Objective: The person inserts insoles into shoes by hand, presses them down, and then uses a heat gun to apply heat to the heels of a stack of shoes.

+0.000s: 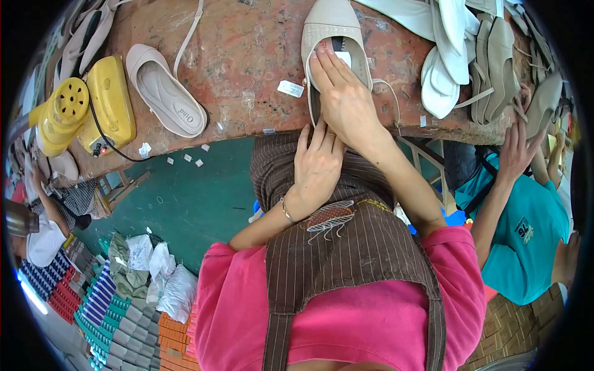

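A beige flat shoe [332,13] lies toe-away at the table's front edge, with a thin strap hanging at its right side. My right hand [348,102] reaches into it, fingers stretched flat and close together on the insole. Beside those fingers a small white label [342,59] shows inside the shoe. At the heel end my left hand [318,161] has its fingertips on the shoe, just under my right hand. Its thumb and the heel itself are hidden. The matching beige shoe [167,93] rests to the left, also with a long strap.
A yellow electric device [110,102] with a cable stands at the left, beside a yellow round-headed piece [62,117]. A loose white label [290,89] lies on the worn table [241,37]. White shoe parts [440,86] and taupe shoes [498,68] crowd the right. A co-worker in teal [526,229] sits there.
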The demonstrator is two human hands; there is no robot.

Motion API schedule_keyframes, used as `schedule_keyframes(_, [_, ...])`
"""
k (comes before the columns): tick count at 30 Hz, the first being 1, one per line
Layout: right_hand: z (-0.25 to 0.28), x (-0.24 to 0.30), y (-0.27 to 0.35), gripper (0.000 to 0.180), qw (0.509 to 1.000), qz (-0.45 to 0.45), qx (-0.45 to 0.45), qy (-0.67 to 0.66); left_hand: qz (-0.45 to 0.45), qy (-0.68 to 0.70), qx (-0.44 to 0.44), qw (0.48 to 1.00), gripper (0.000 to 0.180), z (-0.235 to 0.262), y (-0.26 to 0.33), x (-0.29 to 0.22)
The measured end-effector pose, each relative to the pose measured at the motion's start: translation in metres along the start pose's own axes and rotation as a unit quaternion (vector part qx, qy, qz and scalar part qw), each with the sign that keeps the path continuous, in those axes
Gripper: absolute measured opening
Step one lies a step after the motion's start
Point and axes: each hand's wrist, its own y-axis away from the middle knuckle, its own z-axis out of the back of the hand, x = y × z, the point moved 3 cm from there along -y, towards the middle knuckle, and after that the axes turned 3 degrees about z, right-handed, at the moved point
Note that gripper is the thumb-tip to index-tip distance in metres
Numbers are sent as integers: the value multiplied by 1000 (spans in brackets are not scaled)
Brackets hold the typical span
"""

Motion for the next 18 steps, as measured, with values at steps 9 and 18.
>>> schedule_keyframes(9, [29, 36, 42, 58, 984, 5, 163, -70, 3, 91, -46, 995, 41, -3, 9, 1])
schedule_keyframes(18, [5, 26, 33, 63, 983, -38, 136, -114, -34, 52, -52, 997, 42, 0, 7, 5])
